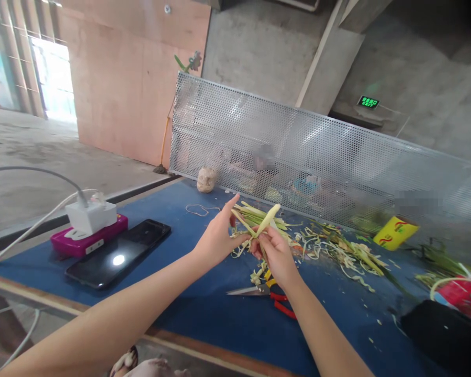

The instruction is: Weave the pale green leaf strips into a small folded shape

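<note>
Both hands work on a small bundle of pale green leaf strips [268,219] above the middle of the table. My right hand [275,255] pinches the bundle near its crossing point, one wide strip standing up from it. At the bundle's left side, my left hand [219,234] holds a thinner strip, its index finger pointing up and its thumb reaching to the crossing. Scissors [255,290] with red and yellow handles lie just below, blades pointing left and handles partly behind my right wrist. More leaf strips [255,212] lie behind the hands.
Plant scraps [349,251] spread over the blue table [204,324]. On the left are a black phone [118,254] and a magenta power strip [88,235] with a white charger [90,215]. A perforated metal screen [298,141] borders the back; a yellow roll [396,232] stands at right.
</note>
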`<state>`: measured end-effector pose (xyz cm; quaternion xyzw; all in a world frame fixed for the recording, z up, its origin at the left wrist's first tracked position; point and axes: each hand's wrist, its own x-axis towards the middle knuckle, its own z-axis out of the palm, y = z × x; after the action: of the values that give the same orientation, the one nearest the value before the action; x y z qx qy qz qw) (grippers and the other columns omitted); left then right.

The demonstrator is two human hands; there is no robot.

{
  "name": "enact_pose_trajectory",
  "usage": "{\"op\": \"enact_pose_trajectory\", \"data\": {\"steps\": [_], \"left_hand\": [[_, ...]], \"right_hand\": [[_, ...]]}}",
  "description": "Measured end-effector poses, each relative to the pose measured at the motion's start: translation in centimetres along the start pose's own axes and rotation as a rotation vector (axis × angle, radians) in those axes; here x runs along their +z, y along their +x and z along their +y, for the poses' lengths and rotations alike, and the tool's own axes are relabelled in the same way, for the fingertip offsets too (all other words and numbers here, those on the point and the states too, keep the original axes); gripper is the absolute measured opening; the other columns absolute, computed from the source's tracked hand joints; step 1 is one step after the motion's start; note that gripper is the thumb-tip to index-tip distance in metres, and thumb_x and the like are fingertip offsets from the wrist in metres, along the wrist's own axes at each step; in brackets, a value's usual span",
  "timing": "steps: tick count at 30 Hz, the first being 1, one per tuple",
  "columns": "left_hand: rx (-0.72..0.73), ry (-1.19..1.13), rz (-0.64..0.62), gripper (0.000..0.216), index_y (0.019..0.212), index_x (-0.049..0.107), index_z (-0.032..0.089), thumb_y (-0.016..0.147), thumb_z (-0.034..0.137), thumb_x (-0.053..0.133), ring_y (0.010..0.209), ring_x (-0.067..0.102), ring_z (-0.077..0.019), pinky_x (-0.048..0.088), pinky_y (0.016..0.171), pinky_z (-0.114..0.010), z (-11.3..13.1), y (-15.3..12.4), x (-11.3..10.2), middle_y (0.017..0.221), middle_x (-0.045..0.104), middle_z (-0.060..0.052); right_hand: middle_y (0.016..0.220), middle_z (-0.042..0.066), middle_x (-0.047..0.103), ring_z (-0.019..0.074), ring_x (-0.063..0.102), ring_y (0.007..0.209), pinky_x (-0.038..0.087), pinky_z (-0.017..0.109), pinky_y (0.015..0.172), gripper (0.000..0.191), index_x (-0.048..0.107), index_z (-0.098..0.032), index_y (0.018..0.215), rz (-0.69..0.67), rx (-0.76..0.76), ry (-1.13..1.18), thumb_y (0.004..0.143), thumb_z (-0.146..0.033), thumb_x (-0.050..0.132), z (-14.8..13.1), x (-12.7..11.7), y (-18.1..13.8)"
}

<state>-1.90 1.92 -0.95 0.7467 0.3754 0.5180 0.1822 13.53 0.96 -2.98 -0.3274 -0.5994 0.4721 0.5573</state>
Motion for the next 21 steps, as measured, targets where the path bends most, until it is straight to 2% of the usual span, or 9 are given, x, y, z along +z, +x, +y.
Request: {"op": "enact_pose_trajectory", "data": {"steps": [3, 6, 8, 11, 16, 18, 21], "left_hand": [[-0.064, -0.156, -0.086, 0.080, 0.136, 0.018, 0.021, 0.068, 0.021, 0.061, 0.063, 0.052, -0.0115, 0.043, 0.059, -0.026, 0.5, -0.2, 0.1, 0.089, 0.061, -0.004], [-0.111, -0.363, -0.131, 0.080, 0.136, 0.013, 0.020, 0.070, 0.018, 0.059, 0.059, 0.055, -0.0092, 0.044, 0.056, -0.023, 0.9, -0.3, 0.4, 0.096, 0.062, -0.007], [-0.121, -0.447, -0.153, 0.081, 0.137, 0.010, 0.019, 0.072, 0.018, 0.057, 0.060, 0.057, -0.0093, 0.045, 0.057, -0.023, 0.9, -0.3, 0.6, 0.096, 0.064, -0.008], [-0.131, -0.480, -0.193, 0.081, 0.138, 0.007, 0.018, 0.073, 0.018, 0.056, 0.072, 0.062, -0.0132, 0.048, 0.067, -0.027, 0.7, -0.4, 0.8, 0.092, 0.067, -0.008], [-0.262, -0.636, -0.242, 0.089, 0.138, 0.003, 0.015, 0.070, 0.017, 0.060, 0.084, 0.063, -0.0164, 0.048, 0.078, -0.032, 0.8, -0.4, 1.0, 0.094, 0.068, -0.009], [-0.319, -0.733, -0.239, 0.095, 0.138, 0.003, 0.015, 0.066, 0.013, 0.064, 0.079, 0.064, -0.0154, 0.049, 0.075, -0.030, 1.1, -0.3, 1.0, 0.092, 0.068, -0.009], [-0.384, -0.808, -0.174, 0.096, 0.138, 0.008, 0.014, 0.062, 0.008, 0.067, 0.062, 0.063, -0.0124, 0.051, 0.066, -0.028, 1.3, -0.2, 0.9, 0.078, 0.069, -0.004]], "right_hand": [[0.042, -0.009, 0.043, 0.0067, 0.032, 0.036, 0.025, 0.022, 0.041, 0.018, 0.050, -0.020, 0.087, 0.038, 0.000, 0.020, 0.076, -0.032, 0.053, -0.1, 0.1, 0.0], [0.041, -0.011, 0.039, 0.0061, 0.029, 0.036, 0.024, 0.021, 0.041, 0.019, 0.048, -0.020, 0.091, 0.077, 0.010, 0.025, 0.074, -0.029, 0.052, -0.3, 0.4, 0.0], [0.041, -0.011, 0.038, 0.0065, 0.028, 0.037, 0.024, 0.021, 0.041, 0.019, 0.047, -0.019, 0.092, 0.082, 0.015, 0.000, 0.075, -0.028, 0.049, -0.2, 0.5, 0.0], [0.043, -0.010, 0.041, 0.0080, 0.032, 0.039, 0.024, 0.022, 0.042, 0.019, 0.044, -0.020, 0.094, 0.102, -0.005, -0.101, 0.075, -0.023, 0.047, 0.0, 0.3, -0.1], [0.047, -0.008, 0.044, 0.0115, 0.040, 0.044, 0.029, 0.024, 0.046, 0.022, 0.041, -0.021, 0.099, 0.156, -0.063, -0.355, 0.077, -0.019, 0.044, 0.1, 0.0, -0.4], [0.049, -0.007, 0.046, 0.0123, 0.042, 0.045, 0.031, 0.025, 0.048, 0.022, 0.042, -0.022, 0.100, 0.146, -0.088, -0.449, 0.079, -0.019, 0.043, 0.1, 0.0, -0.6], [0.058, -0.004, 0.051, 0.0133, 0.047, 0.050, 0.035, 0.026, 0.052, 0.023, 0.040, -0.022, 0.103, 0.134, -0.147, -0.519, 0.081, -0.020, 0.043, 0.2, 0.2, -0.8]]}}
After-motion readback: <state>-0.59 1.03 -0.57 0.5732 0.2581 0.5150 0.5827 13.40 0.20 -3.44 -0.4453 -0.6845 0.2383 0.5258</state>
